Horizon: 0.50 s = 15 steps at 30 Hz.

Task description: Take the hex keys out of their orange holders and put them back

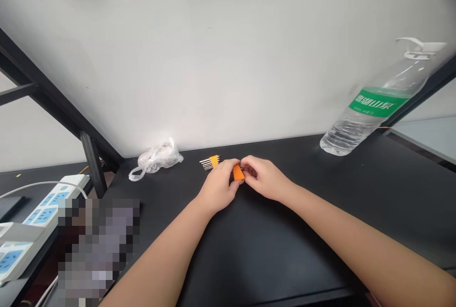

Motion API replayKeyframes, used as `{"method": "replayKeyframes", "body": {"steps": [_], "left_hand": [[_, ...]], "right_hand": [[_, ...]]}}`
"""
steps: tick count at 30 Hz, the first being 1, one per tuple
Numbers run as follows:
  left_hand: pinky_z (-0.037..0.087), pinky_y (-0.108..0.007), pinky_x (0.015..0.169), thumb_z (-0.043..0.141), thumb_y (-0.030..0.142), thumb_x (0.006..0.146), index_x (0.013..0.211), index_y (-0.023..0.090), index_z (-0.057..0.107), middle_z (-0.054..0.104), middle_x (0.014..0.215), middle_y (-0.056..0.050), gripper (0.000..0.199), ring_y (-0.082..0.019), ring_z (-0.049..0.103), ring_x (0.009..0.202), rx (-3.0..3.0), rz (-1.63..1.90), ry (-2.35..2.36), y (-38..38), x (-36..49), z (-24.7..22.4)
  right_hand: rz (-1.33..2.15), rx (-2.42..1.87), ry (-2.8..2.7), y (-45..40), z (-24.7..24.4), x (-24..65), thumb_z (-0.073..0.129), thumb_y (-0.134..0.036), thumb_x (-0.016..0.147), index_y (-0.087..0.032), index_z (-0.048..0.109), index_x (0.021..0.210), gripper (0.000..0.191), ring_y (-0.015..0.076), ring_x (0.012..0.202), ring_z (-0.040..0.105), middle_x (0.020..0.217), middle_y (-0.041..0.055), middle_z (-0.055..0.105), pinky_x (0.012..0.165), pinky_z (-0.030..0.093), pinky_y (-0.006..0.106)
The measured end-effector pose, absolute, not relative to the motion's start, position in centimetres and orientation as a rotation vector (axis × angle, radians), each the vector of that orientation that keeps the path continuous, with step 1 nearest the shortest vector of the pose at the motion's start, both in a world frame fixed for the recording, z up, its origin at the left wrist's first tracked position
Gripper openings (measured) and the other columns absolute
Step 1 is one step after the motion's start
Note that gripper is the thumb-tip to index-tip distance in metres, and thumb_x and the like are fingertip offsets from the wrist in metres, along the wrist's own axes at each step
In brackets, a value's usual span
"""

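Observation:
Near the back middle of the black table point(270, 245), my left hand point(220, 186) is closed on an orange holder point(238, 172), gripping it between thumb and fingers. My right hand point(266, 177) touches the holder's right side, where dark tips stick out. Its fingers are pinched together, and whatever lies between them is too small to make out. Just behind my left hand lies a second orange holder point(214, 161) with several thin silvery rods pointing left and dark ends on its right.
A crumpled clear plastic bag point(159, 157) lies at the back left. A large water bottle point(370, 105) with a green label stands at the back right. White power strips point(48, 207) and cables are at the left, beside a black metal frame point(93, 162) and a pixelated area.

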<state>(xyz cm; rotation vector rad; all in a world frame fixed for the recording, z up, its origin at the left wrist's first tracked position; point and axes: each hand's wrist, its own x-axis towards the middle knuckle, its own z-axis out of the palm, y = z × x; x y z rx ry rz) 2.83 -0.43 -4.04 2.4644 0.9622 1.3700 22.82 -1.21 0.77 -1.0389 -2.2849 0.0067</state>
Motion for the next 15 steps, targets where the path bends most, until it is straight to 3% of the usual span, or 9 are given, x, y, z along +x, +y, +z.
{"method": "replayKeyframes", "body": {"steps": [8,15], "left_hand": [[0.052,-0.050,0.107,0.060,0.019,0.093,0.140,0.025,0.048,0.062,0.140,-0.008,0.049,-0.030,0.059,0.129,2.480,1.385,1.229,0.4,2.5,-4.7],[0.049,-0.048,0.113,0.060,0.022,0.095,0.146,0.023,0.045,0.060,0.145,-0.008,0.054,-0.028,0.056,0.136,2.447,1.407,1.188,0.5,2.6,-4.9]], "right_hand": [[-0.061,-1.347,-2.194,0.8,1.9,26.2,0.054,-0.014,0.080,-0.025,0.065,0.094,0.021,0.0151,0.066,0.058,0.077,-0.0027,0.064,0.064,0.044,0.029],[-0.055,-1.372,-2.463,0.7,1.9,27.1,0.057,-0.027,0.090,-0.024,0.068,0.096,0.012,0.0166,0.078,0.061,0.101,0.0040,0.064,0.071,0.048,0.031]]}}
